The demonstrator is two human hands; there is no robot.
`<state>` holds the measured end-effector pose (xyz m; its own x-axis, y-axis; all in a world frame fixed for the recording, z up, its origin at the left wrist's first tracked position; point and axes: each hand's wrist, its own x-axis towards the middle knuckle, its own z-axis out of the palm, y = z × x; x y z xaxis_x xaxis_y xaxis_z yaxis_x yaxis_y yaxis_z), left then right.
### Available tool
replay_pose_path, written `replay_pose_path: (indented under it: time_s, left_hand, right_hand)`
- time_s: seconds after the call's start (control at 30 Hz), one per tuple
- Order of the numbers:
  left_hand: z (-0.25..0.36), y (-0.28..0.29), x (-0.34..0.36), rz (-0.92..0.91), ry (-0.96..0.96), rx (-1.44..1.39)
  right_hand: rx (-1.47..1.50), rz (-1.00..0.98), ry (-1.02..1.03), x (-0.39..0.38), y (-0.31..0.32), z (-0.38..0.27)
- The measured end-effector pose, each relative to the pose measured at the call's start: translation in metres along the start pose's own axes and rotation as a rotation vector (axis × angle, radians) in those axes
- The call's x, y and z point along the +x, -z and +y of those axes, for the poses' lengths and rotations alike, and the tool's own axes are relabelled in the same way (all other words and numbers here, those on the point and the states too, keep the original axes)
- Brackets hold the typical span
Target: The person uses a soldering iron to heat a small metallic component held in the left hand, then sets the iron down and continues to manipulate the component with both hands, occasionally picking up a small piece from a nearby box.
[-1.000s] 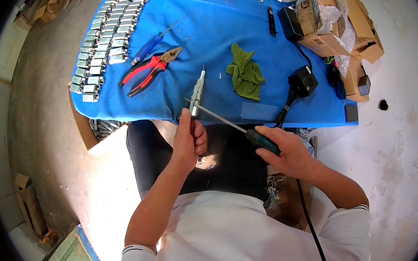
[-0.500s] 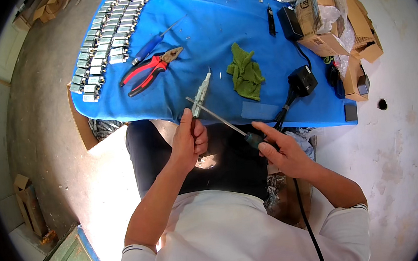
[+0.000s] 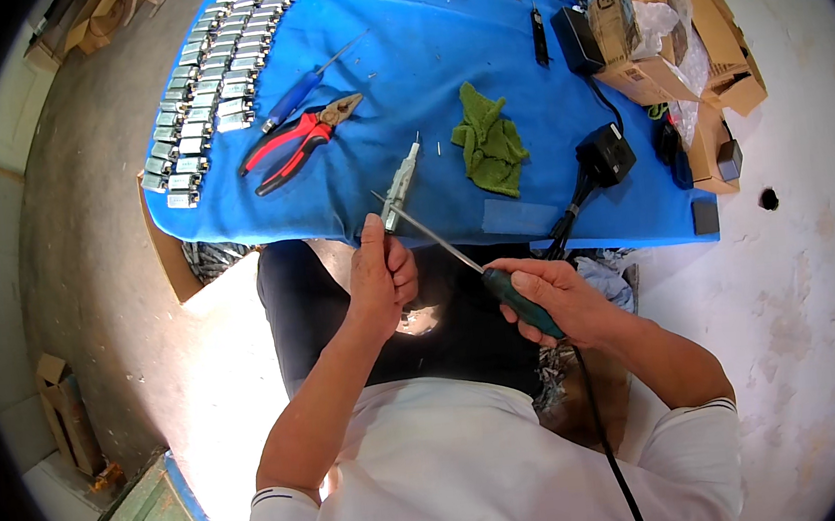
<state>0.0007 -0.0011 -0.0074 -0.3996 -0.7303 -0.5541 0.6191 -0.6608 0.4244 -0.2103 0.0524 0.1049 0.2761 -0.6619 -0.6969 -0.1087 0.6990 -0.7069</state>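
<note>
My left hand (image 3: 377, 279) is closed around the lower end of a slender grey metal part (image 3: 402, 187) with a thin pin at its tip, held upright and slightly tilted at the table's front edge. In my closed right hand (image 3: 570, 298) is a screwdriver (image 3: 522, 303) with a dark green handle. Its steel shaft points up and left, and its tip crosses the metal part just above my left thumb. Whether the tip presses on it or sits in a slot, I cannot tell. My left fingers hide the part's lower end.
On the blue cloth (image 3: 418, 59) lie red-black pliers (image 3: 301, 143), a blue screwdriver (image 3: 293, 100), a green rag (image 3: 488, 141) and a black adapter (image 3: 606, 156). Rows of metal parts (image 3: 210, 85) line the left. Open cardboard boxes (image 3: 646, 78) stand right. A black cord (image 3: 603, 433) hangs below my right hand.
My right hand has shifted its hold: its fingers, earlier loose and partly stretched out, now wrap round the handle, which shows more fully. The metal part and my left hand have hardly moved.
</note>
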Motion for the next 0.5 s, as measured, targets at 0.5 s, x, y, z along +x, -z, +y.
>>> replay_pose_path:
  time_s: [0.5]
  left_hand:
    - [-0.002, 0.005, -0.001, 0.034, -0.023, 0.198]
  right_hand:
    - [0.029, 0.055, -0.066, -0.003, -0.007, -0.004]
